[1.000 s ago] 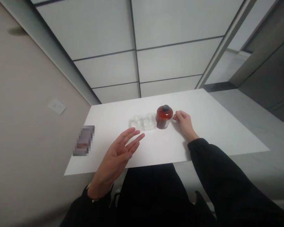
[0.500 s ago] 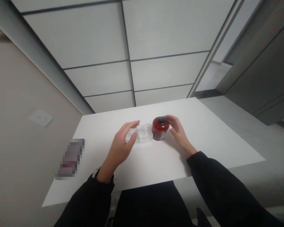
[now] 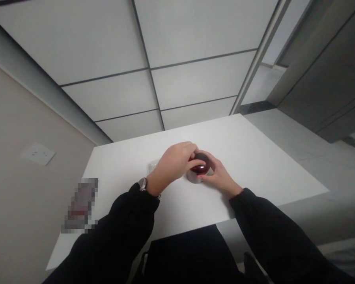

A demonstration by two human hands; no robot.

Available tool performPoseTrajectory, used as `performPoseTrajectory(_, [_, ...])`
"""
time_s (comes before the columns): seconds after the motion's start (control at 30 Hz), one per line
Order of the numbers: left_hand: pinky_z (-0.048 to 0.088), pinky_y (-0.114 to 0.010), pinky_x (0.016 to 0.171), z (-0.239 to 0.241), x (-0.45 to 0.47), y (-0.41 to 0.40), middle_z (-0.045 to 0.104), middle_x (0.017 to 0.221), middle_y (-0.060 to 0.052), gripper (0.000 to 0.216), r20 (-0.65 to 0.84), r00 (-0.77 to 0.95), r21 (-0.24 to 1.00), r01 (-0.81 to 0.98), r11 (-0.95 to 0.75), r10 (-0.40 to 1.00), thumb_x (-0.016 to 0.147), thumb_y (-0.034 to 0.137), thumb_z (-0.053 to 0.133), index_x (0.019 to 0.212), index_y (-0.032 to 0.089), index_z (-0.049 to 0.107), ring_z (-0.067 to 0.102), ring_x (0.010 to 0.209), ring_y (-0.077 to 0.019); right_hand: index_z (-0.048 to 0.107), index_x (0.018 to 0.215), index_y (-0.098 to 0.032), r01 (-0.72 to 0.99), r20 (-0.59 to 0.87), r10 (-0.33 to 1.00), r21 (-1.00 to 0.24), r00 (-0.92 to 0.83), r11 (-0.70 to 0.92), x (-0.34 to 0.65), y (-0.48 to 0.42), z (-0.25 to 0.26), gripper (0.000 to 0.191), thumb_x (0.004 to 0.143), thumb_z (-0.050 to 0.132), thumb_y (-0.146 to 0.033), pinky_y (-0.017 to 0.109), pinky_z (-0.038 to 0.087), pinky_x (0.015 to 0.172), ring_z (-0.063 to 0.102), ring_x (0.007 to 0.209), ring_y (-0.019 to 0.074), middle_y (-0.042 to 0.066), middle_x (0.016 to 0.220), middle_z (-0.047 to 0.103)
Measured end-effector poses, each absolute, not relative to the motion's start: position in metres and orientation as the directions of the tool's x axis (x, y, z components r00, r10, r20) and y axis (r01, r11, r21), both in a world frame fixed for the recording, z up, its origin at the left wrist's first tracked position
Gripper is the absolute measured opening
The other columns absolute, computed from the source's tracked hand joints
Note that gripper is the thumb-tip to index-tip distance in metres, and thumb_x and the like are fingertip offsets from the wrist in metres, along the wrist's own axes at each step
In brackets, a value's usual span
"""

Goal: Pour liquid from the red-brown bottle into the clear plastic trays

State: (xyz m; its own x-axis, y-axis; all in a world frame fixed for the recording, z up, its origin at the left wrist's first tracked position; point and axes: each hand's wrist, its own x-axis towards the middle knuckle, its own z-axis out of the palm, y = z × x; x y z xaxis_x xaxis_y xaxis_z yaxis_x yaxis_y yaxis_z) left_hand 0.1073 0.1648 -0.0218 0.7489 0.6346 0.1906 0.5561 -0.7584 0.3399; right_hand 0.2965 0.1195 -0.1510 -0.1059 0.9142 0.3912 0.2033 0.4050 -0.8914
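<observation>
A small round dark red jar [image 3: 200, 167] with a pale base stands near the middle of the white table [image 3: 254, 157]. My left hand [image 3: 173, 165] curls over its top and left side, fingers on the lid. My right hand [image 3: 217, 175] cups the jar from the right, fingers wrapped around its side. Clear glass cups [image 3: 152, 166] sit just left of the jar, mostly hidden behind my left hand. Both arms are in black sleeves, with a watch on the left wrist.
A blurred flat object [image 3: 81, 205] lies near the table's left edge. A beige wall with a white socket [image 3: 38, 154] is at the left. Grey floor tiles lie beyond the table, and dark cabinets stand at the right.
My left hand moved right from the glass cups onto the top of the red jar. My right hand closed around the jar's right side. The view shifted slightly.
</observation>
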Motion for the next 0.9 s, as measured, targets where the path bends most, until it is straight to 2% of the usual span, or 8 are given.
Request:
performPoseTrajectory(0.1, [0.05, -0.036, 0.075, -0.03, 0.116, 0.15, 0.071, 0.091, -0.007, 0.029, 0.209, 0.663, 0.251, 0.674, -0.694, 0.719, 0.098, 0.045, 0.063, 0.104, 0.016, 0.066, 0.063, 0.085, -0.0239, 0.057, 0.143, -0.03, 0.202, 0.415, 0.901, -0.879, -0.125, 0.432, 0.293, 0.111, -0.15, 0.079, 0.074, 0.089, -0.049, 0.056, 0.047, 0.113, 0.062, 0.131, 0.0345, 0.011, 0.142, 0.066])
performPoseTrajectory(0.2, [0.05, -0.038, 0.083, -0.028, 0.119, 0.139, 0.073, 0.101, -0.008, 0.026, 0.206, 0.735, 0.189, 0.618, -0.763, 0.646, 0.102, 0.038, 0.057, 0.117, 0.018, 0.066, 0.064, 0.093, -0.0251, 0.061, 0.138, -0.029, 0.206, 0.429, 0.897, -0.873, -0.103, 0.442, 0.29, 0.106, -0.15, 0.075, 0.073, 0.09, -0.051, 0.057, 0.049, 0.111, 0.064, 0.127, 0.035, 0.011, 0.135, 0.069])
performPoseTrajectory(0.4, [0.051, -0.034, 0.082, -0.008, 0.105, 0.136, 0.077, 0.108, -0.004, 0.027, 0.045, 0.779, 0.313, 0.583, -0.749, 0.625, 0.104, 0.022, 0.052, 0.128, 0.024, 0.065, 0.069, 0.094, -0.0215, 0.059, 0.141, -0.027, 0.194, 0.436, 0.898, -0.877, -0.061, 0.439, 0.291, 0.105, -0.155, 0.078, 0.074, 0.088, -0.055, 0.056, 0.047, 0.113, 0.062, 0.13, 0.0352, 0.012, 0.139, 0.067])
performPoseTrajectory(0.47, [0.05, -0.033, 0.077, -0.003, 0.105, 0.138, 0.077, 0.1, -0.003, 0.023, 0.027, 0.75, 0.307, 0.623, -0.719, 0.661, 0.103, 0.026, 0.057, 0.124, 0.022, 0.066, 0.069, 0.088, -0.0213, 0.057, 0.143, -0.026, 0.195, 0.438, 0.897, -0.877, -0.051, 0.439, 0.291, 0.106, -0.157, 0.082, 0.073, 0.088, -0.056, 0.058, 0.046, 0.114, 0.061, 0.133, 0.0365, 0.013, 0.142, 0.065])
performPoseTrajectory(0.57, [0.048, -0.032, 0.07, -0.003, 0.114, 0.137, 0.073, 0.086, -0.003, 0.022, 0.071, 0.684, 0.266, 0.688, -0.675, 0.726, 0.098, 0.04, 0.067, 0.102, 0.019, 0.069, 0.067, 0.082, -0.022, 0.057, 0.144, -0.027, 0.194, 0.448, 0.892, -0.871, -0.058, 0.451, 0.29, 0.107, -0.158, 0.081, 0.074, 0.087, -0.056, 0.058, 0.046, 0.114, 0.06, 0.133, 0.0367, 0.013, 0.143, 0.065])
performPoseTrajectory(0.73, [0.05, -0.035, 0.07, -0.011, 0.132, 0.128, 0.067, 0.079, -0.006, 0.029, 0.158, 0.522, 0.202, 0.814, -0.545, 0.838, 0.098, 0.045, 0.063, 0.086, 0.019, 0.063, 0.064, 0.078, -0.0239, 0.056, 0.142, -0.028, 0.202, 0.46, 0.885, -0.863, -0.068, 0.464, 0.287, 0.106, -0.154, 0.077, 0.076, 0.085, -0.055, 0.057, 0.046, 0.114, 0.061, 0.133, 0.0347, 0.013, 0.142, 0.065])
performPoseTrajectory(0.8, [0.051, -0.037, 0.073, -0.012, 0.133, 0.125, 0.068, 0.083, -0.008, 0.025, 0.152, 0.5, 0.199, 0.829, -0.522, 0.852, 0.099, 0.042, 0.062, 0.095, 0.018, 0.065, 0.065, 0.082, -0.026, 0.055, 0.142, -0.028, 0.204, 0.463, 0.884, -0.86, -0.069, 0.467, 0.287, 0.106, -0.153, 0.077, 0.076, 0.086, -0.053, 0.058, 0.046, 0.114, 0.06, 0.132, 0.0347, 0.013, 0.142, 0.064])
performPoseTrajectory(0.9, [0.051, -0.037, 0.076, -0.008, 0.128, 0.124, 0.072, 0.095, -0.009, 0.024, 0.111, 0.616, 0.208, 0.753, -0.625, 0.78, 0.099, 0.035, 0.062, 0.118, 0.02, 0.064, 0.067, 0.09, -0.0267, 0.054, 0.143, -0.027, 0.205, 0.472, 0.879, -0.856, -0.063, 0.475, 0.287, 0.106, -0.154, 0.08, 0.075, 0.086, -0.053, 0.057, 0.046, 0.114, 0.06, 0.133, 0.0352, 0.013, 0.143, 0.064])
